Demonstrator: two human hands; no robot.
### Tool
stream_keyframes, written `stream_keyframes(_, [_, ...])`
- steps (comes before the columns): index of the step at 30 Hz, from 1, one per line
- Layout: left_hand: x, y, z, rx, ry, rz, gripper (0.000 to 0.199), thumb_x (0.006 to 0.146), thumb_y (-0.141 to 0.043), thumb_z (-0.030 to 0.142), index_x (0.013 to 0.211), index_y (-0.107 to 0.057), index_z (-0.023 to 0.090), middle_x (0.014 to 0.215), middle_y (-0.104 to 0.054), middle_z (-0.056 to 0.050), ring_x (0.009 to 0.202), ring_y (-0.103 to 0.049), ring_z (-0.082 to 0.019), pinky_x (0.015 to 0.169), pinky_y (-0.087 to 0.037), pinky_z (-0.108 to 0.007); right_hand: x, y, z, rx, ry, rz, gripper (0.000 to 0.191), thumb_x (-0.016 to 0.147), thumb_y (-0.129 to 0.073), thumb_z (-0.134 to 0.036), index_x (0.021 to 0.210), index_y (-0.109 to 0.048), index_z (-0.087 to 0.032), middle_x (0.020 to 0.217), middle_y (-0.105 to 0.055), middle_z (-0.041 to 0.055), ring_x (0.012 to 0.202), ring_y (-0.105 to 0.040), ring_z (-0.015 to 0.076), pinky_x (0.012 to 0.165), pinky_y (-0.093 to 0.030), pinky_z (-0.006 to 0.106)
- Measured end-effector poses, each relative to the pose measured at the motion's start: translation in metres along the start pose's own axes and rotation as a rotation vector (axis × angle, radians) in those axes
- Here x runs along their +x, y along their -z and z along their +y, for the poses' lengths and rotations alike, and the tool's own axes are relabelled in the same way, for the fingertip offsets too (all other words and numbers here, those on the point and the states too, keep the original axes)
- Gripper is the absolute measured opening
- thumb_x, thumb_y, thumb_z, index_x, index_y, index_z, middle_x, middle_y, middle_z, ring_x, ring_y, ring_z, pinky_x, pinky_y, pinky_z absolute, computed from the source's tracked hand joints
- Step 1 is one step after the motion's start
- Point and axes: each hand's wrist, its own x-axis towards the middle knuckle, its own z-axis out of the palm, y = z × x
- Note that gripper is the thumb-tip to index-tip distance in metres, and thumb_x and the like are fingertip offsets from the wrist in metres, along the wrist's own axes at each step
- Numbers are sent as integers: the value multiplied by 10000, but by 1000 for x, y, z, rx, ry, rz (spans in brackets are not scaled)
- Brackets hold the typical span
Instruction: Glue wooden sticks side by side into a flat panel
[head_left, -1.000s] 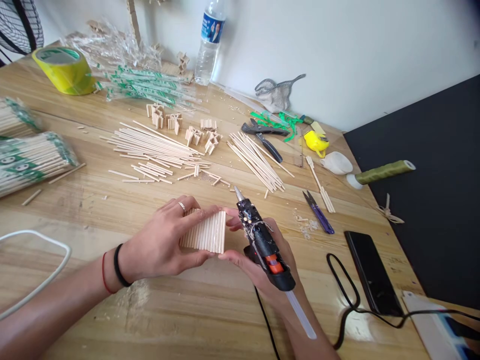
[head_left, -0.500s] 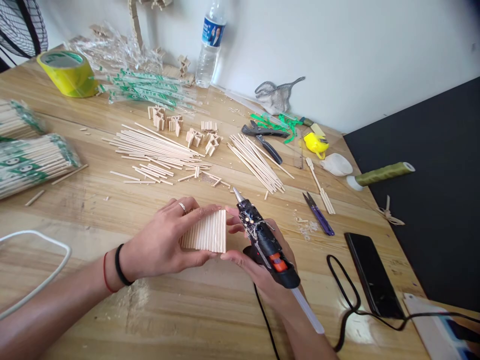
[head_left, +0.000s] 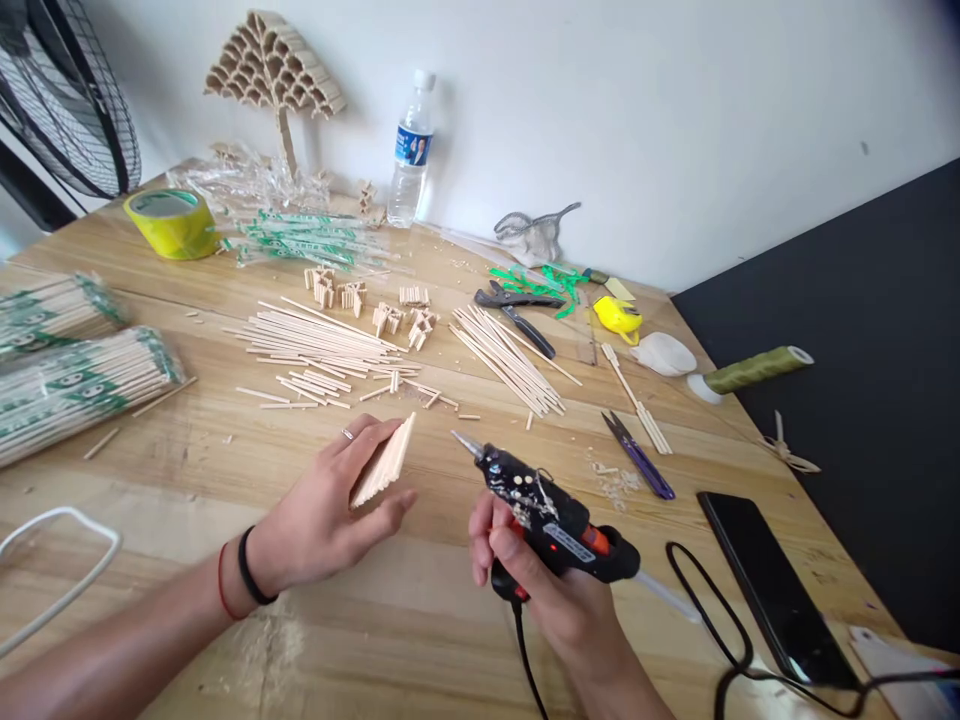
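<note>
My left hand point(head_left: 330, 510) is closed around a small panel of wooden sticks point(head_left: 385, 462) joined side by side, tilted so its edge faces up. My right hand point(head_left: 555, 590) grips a black hot glue gun point(head_left: 544, 510) by its handle. The gun's metal nozzle points up and left, apart from the panel, and a clear glue stick point(head_left: 670, 597) sticks out of its back. Beyond both hands lie loose wooden sticks point(head_left: 322, 335), a second bunch of sticks point(head_left: 510, 360) and several small stick assemblies point(head_left: 388, 319).
Scissors point(head_left: 637, 455), a phone point(head_left: 776, 585) and a black cable point(head_left: 712, 600) lie to the right. Pliers point(head_left: 517, 300) and a yellow tape measure point(head_left: 618, 318) sit farther back. Bagged sticks point(head_left: 82, 390), yellow tape point(head_left: 172, 225) and a fan point(head_left: 67, 100) stand left; a bottle point(head_left: 411, 155) is by the wall.
My right hand has let go of the panel's edge and moved right, now holding the glue gun by its handle. The panel has turned in my left hand. The view has tilted up.
</note>
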Motion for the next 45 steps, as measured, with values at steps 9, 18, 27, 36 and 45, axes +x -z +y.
stream_keyframes(9, [2,0,-2,-37,-7,-37,337,921,-517,98,1238,-522,213,1150,-670,-88,1013,-659,-242,894,-544,-359,4,-3,-2,-222,183,-217,336,1013,-647,-520,831,-630,-239,795,-591,25,720,-578,215,658,-476,356])
stream_keyframes(18, [5,-2,-5,-23,-95,-16,496,868,-542,51,1335,-536,218,1203,-728,-104,1082,-698,-257,963,-560,-385,-10,-7,4,-349,155,-47,307,979,-699,-530,812,-704,-273,773,-691,55,749,-689,281,673,-583,400])
stream_keyframes(27, [4,-3,-5,-29,-76,-26,472,860,-566,69,1309,-566,216,1214,-741,-101,1082,-705,-252,955,-556,-371,-15,-6,5,-355,144,-23,256,977,-724,-486,827,-730,-278,751,-712,54,734,-721,297,654,-613,420])
stream_keyframes(36, [4,-2,-5,-30,-67,-45,489,857,-576,97,1332,-572,215,1233,-736,-105,1080,-707,-261,955,-561,-381,-11,-4,7,-347,150,-29,280,966,-733,-499,809,-735,-268,718,-703,55,705,-713,285,613,-613,410])
stream_keyframes(45, [3,-1,-5,-32,-67,-47,510,845,-571,102,1342,-543,213,1250,-727,-103,1104,-703,-265,963,-549,-387,-11,-3,3,-367,144,-18,210,971,-742,-439,847,-759,-270,756,-733,60,726,-733,296,635,-625,418])
